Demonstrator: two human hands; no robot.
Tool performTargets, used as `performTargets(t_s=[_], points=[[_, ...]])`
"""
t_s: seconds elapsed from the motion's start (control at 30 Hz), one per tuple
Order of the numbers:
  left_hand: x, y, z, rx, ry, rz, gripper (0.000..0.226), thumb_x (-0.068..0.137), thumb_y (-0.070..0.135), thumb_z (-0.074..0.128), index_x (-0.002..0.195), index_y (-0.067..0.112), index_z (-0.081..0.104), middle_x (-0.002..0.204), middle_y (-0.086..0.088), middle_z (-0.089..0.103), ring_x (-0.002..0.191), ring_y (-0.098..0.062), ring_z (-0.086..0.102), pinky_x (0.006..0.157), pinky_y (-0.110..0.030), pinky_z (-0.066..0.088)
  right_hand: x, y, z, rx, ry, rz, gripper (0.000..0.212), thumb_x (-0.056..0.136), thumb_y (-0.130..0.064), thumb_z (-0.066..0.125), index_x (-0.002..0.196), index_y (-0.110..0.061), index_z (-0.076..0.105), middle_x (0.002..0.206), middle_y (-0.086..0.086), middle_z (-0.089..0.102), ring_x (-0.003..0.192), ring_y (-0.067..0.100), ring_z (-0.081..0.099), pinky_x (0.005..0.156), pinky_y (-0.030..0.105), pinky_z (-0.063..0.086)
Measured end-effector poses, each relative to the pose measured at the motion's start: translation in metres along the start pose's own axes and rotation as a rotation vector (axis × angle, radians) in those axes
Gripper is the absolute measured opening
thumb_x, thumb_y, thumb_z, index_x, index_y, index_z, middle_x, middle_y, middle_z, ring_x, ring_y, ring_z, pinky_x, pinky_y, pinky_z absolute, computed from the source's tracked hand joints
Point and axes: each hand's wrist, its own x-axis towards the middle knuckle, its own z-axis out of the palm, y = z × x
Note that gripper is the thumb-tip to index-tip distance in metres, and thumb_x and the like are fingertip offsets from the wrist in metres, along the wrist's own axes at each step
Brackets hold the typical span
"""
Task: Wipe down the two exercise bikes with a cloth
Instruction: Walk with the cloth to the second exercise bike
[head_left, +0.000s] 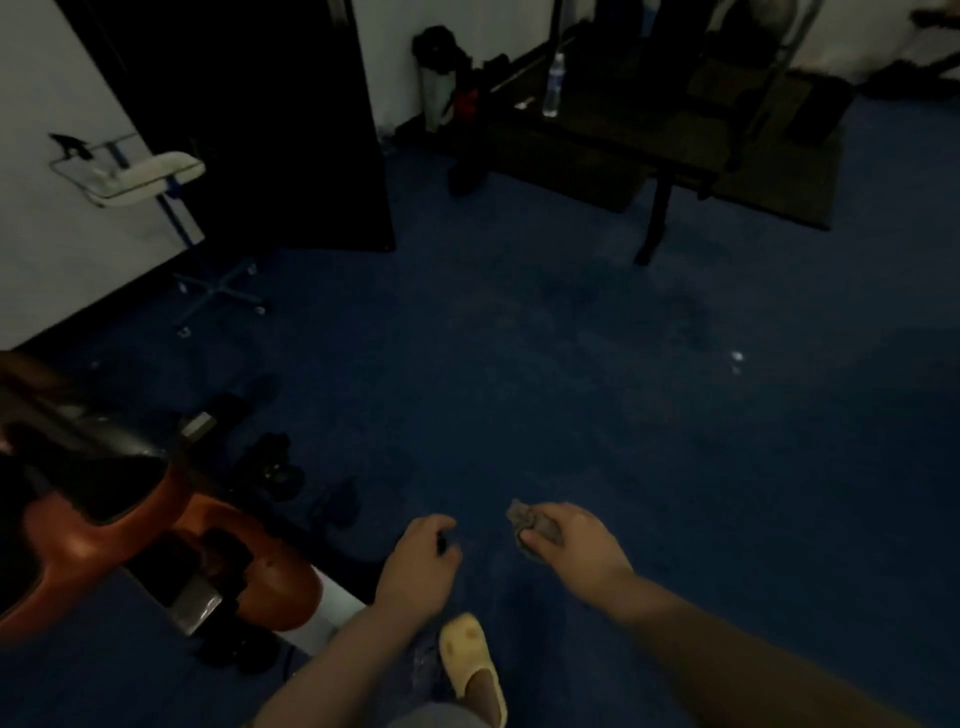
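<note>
Cloth (532, 525): grey, bunched, pinched in right hand (574, 543) at about 5 o'clock of the frame, above blue floor (571, 364). Left hand (423, 558) at 6 o'clock, fingers curled loosely, apart from the cloth; can't tell if it grips anything. Orange exercise bike (104, 525) at 8 o'clock, untouched by either hand. Yellow slipper (475, 665) just below the hands. Dark bench (649, 135) with water bottle (555, 85) at 1 o'clock.

No legible text or labels anywhere.
</note>
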Motion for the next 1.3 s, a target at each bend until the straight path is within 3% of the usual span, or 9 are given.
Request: performTargets(t_s=[0.2, 0.43, 0.7, 0.83, 1.03, 1.13, 1.3], points=[[0.073, 0.032, -0.022, 0.016, 0.035, -0.026, 0.036, 0.095, 0.028, 0.048, 0.13, 0.021, 0.049, 0.132, 0.002, 0.047, 0.114, -0.015, 0.053, 0.099, -0.034, 0.044, 0.084, -0.022, -0.052, -0.006, 0.009, -0.09, 0.033, 0.09, -0.042, 0.057, 0.12, -0.028, 0.059, 0.112, -0.006, 0.057, 0.103, 0.011, 0.054, 0.09, 0.031, 0.046], [0.133, 0.06, -0.035, -0.022, 0.123, -0.08, 0.036, 0.095, 0.027, 0.049, 0.131, 0.021, 0.048, 0.134, 0.004, 0.046, 0.117, -0.013, 0.049, 0.1, -0.029, 0.041, 0.172, -0.026, -0.093, 0.024, -0.004, -0.14, 0.029, 0.089, -0.041, 0.059, 0.115, -0.029, 0.061, 0.106, -0.006, 0.058, 0.096, 0.01, 0.055, 0.084, 0.029, 0.047], [0.215, 0.098, -0.034, -0.165, 0.352, -0.239, 0.035, 0.094, 0.022, 0.052, 0.127, 0.016, 0.053, 0.131, -0.001, 0.05, 0.115, -0.016, 0.054, 0.101, -0.036, 0.044, 0.302, -0.033, -0.15, -0.069, -0.221, -0.338, 0.028, 0.091, -0.042, 0.056, 0.116, -0.031, 0.06, 0.106, -0.007, 0.057, 0.096, 0.009, 0.055, 0.086, 0.031, 0.048], [0.248, 0.121, -0.029, -0.223, 0.447, -0.293, 0.036, 0.094, 0.024, 0.051, 0.129, 0.018, 0.05, 0.131, 0.001, 0.05, 0.113, -0.012, 0.052, 0.101, -0.03, 0.043, 0.357, -0.037, -0.176, -0.123, -0.265, -0.418, 0.029, 0.091, -0.042, 0.055, 0.117, -0.031, 0.059, 0.106, -0.008, 0.057, 0.096, 0.007, 0.055, 0.086, 0.03, 0.048], [0.258, 0.13, -0.03, -0.3, 0.544, -0.445, 0.035, 0.091, 0.021, 0.053, 0.125, 0.017, 0.054, 0.128, -0.001, 0.054, 0.112, -0.015, 0.055, 0.099, -0.035, 0.045, 0.404, -0.058, -0.168, -0.173, -0.408, -0.471, 0.027, 0.091, -0.04, 0.057, 0.116, -0.031, 0.06, 0.109, -0.007, 0.058, 0.099, 0.01, 0.056, 0.088, 0.035, 0.049], [0.265, 0.119, -0.043, -0.32, 0.599, -0.526, 0.029, 0.092, 0.022, 0.052, 0.12, 0.018, 0.055, 0.124, -0.001, 0.055, 0.104, -0.012, 0.056, 0.092, -0.03, 0.046, 0.426, -0.084, -0.149, -0.176, -0.469, -0.516, 0.026, 0.091, -0.039, 0.057, 0.115, -0.031, 0.06, 0.108, -0.008, 0.058, 0.097, 0.009, 0.056, 0.085, 0.031, 0.05], [0.294, 0.093, -0.081, -0.36, 0.657, -0.609, 0.035, 0.091, 0.021, 0.053, 0.125, 0.016, 0.053, 0.129, -0.003, 0.053, 0.112, -0.018, 0.056, 0.093, -0.028, 0.043, 0.466, -0.142, -0.111, -0.209, -0.573, -0.615, 0.026, 0.091, -0.039, 0.056, 0.116, -0.032, 0.06, 0.107, -0.008, 0.057, 0.096, 0.008, 0.055, 0.083, 0.028, 0.048]])
